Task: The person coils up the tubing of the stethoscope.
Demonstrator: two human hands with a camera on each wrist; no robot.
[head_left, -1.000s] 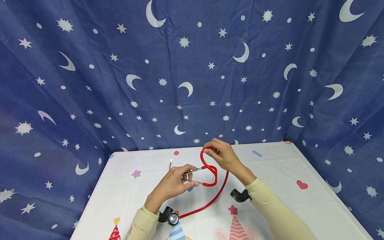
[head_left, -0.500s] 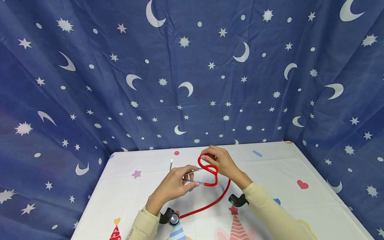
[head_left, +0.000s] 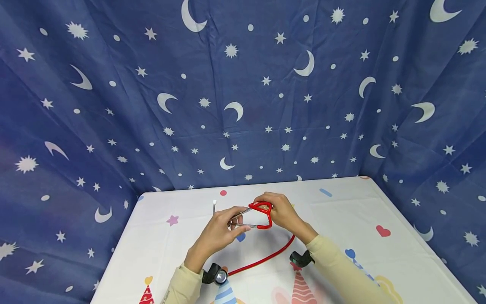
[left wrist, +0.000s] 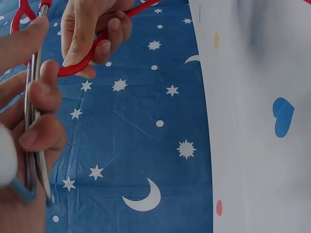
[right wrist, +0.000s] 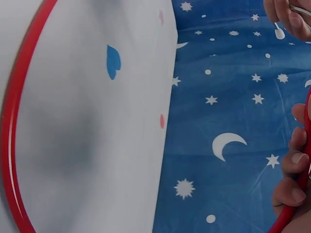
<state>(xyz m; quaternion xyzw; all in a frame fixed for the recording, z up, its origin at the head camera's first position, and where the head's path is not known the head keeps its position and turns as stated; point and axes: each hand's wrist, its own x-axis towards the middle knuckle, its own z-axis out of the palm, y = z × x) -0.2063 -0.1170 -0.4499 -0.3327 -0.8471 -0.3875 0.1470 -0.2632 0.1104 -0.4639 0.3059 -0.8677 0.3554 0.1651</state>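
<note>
My left hand (head_left: 217,231) grips the metal ear tubes (left wrist: 33,92) of a stethoscope, thumb on one side and fingers curled on the other. One white ear tip (head_left: 214,202) sticks up beyond that hand. To the right, my right hand (head_left: 282,212) holds the red tubing (head_left: 270,220) close to its Y-shaped fork, fingers wrapped round it in the right wrist view. From there the tubing hangs in a long curve, below the right hand and back left. At its end, the round chest piece (head_left: 221,277) is beside the left wrist's black camera.
A white tablecloth (head_left: 338,219) printed with party hats, hearts and stars covers the table. Behind it hangs a blue curtain (head_left: 258,114) with white moons and stars. A black wrist camera (head_left: 301,258) sits on the right wrist.
My right hand has come down and nearer to me, drawing the raised red loop down to the fork. The left hand keeps its grip, almost still; the chest piece has barely moved.
</note>
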